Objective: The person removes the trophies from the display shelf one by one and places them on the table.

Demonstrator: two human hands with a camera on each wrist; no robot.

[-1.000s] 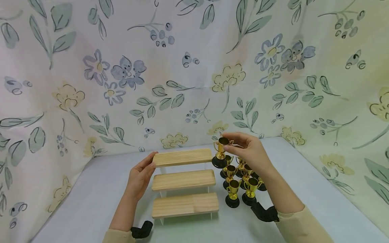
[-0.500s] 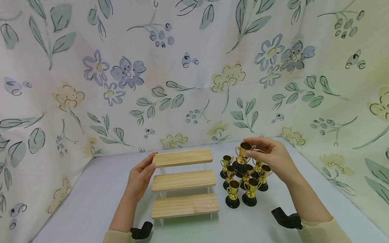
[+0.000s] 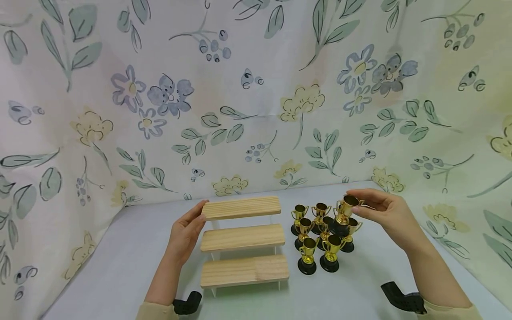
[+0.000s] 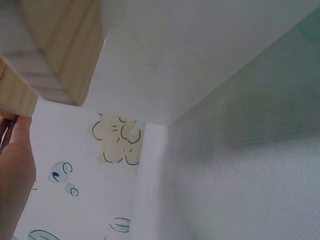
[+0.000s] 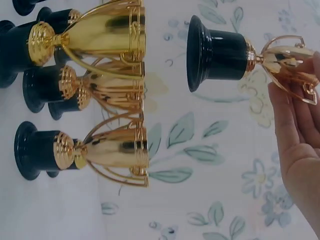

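Note:
A three-step wooden stand (image 3: 243, 240) sits mid-table. My left hand (image 3: 188, 227) rests with fairly straight fingers against the left end of its top step (image 3: 241, 207). The left wrist view shows that step's end (image 4: 55, 55) and the edge of my hand (image 4: 15, 170). My right hand (image 3: 358, 205) pinches the cup of a small gold trophy (image 3: 343, 218) with a black base, held just above the right rear of a cluster of several like trophies (image 3: 316, 242). In the right wrist view the held trophy (image 5: 235, 50) hangs from my fingers (image 5: 295, 130), clear of the standing trophies (image 5: 95, 150).
Floral cloth (image 3: 256, 89) forms the back and side walls around the pale grey table (image 3: 120, 266). Bare table lies left of the stand and right of the trophies. Black wrist mounts (image 3: 400, 301) show near the front edge.
My right hand has carried the trophy rightward and slightly down, from beside the top step's right end to over the right rear of the cluster. The left hand has not moved.

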